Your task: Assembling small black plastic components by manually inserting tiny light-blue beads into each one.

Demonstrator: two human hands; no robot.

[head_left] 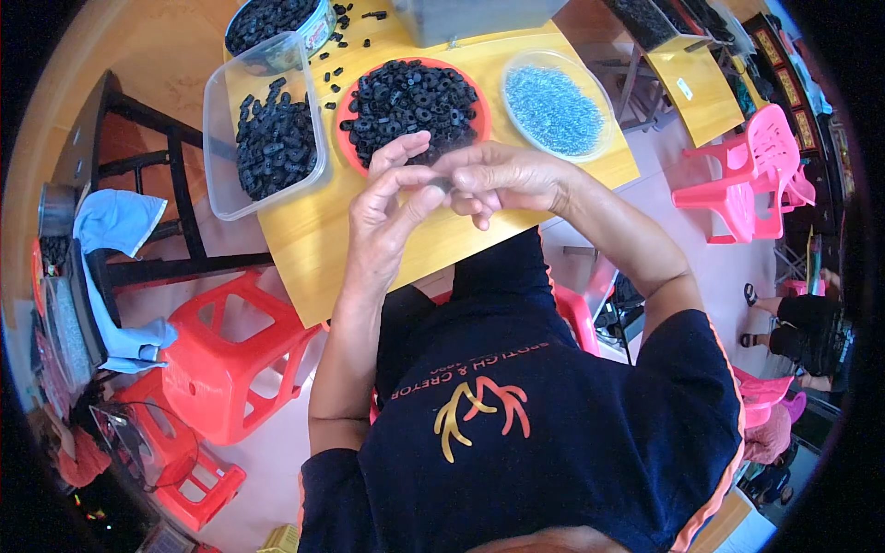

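Observation:
My left hand and my right hand meet over the near part of the yellow table, fingertips pinched together. A small dark thing shows between the fingertips, too small and covered to name. Just beyond the hands stands a red bowl heaped with black ring-like plastic pieces. Right of it, a round whitish dish holds many small clear-blue pieces. To the left, a clear plastic box contains black ribbed pieces and overhangs the table's left edge.
A round tub of black parts stands at the far left, with loose black pieces scattered beside it. A grey bin sits at the back. Red stools are on the left, pink chairs on the right. Another person's legs show far right.

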